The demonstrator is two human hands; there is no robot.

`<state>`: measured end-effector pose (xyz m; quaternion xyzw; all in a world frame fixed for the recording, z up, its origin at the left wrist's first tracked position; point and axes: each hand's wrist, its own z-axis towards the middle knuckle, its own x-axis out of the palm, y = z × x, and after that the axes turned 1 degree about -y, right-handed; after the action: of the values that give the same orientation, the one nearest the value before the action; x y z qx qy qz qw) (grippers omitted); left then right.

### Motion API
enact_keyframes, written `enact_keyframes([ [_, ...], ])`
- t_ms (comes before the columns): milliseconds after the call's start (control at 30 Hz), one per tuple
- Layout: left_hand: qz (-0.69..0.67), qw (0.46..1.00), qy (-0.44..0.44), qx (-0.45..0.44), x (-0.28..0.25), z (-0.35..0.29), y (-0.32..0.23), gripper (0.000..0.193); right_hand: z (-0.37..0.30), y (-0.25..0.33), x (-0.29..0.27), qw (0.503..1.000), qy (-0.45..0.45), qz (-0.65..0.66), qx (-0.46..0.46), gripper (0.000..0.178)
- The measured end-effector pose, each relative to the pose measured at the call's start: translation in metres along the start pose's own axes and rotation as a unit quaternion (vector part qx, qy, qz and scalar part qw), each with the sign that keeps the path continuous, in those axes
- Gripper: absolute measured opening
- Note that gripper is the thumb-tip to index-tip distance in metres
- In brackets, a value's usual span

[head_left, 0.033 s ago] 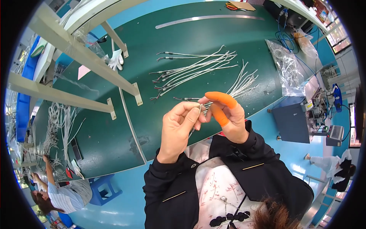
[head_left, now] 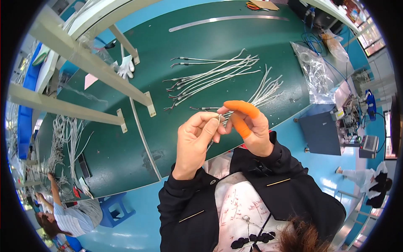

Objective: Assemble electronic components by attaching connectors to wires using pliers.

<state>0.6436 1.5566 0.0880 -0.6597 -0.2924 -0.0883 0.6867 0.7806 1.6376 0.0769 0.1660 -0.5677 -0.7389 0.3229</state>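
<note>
Above the near edge of the green table, my left hand point(head_left: 195, 140) is closed, its thumb and forefinger pinching a thin white cable point(head_left: 220, 119). Close against it is my right hand point(head_left: 254, 131), with orange finger covers on thumb and forefinger; its bent fingers meet the same cable, and the fingers partly hide the spot they grip. Just beyond my hands, a cable end with a dark sleeve point(head_left: 205, 108) lies on the table. Farther off is a spread row of white cables point(head_left: 214, 77) with dark sleeves and stripped ends. Loose white cable ends point(head_left: 265, 91) fan out past my right hand.
A long steel ruler point(head_left: 228, 19) and orange-handled scissors point(head_left: 252, 6) lie at the far side. Clear plastic bags point(head_left: 312, 73) sit on the right. Shelf posts point(head_left: 90, 63) rise at left, near a white glove point(head_left: 126, 67). A co-worker point(head_left: 71, 216) handles cables at lower left.
</note>
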Motion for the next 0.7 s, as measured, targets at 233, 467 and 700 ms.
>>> enact_keyframes([
  [233,0.018,0.999,-0.04,-0.009,0.006,0.003,0.005,0.013,0.004,-0.011,-0.01,1.0,-0.007,-0.003,0.017,0.028],
  [467,0.016,0.999,0.002,-0.035,0.011,0.006,0.017,0.01,-0.007,-0.009,-0.026,0.995,-0.04,0.039,0.079,0.026],
  [700,0.028,0.994,-0.033,-0.096,0.021,0.01,0.016,0.014,-0.006,-0.024,-0.044,0.986,-0.078,0.043,0.138,0.022],
])
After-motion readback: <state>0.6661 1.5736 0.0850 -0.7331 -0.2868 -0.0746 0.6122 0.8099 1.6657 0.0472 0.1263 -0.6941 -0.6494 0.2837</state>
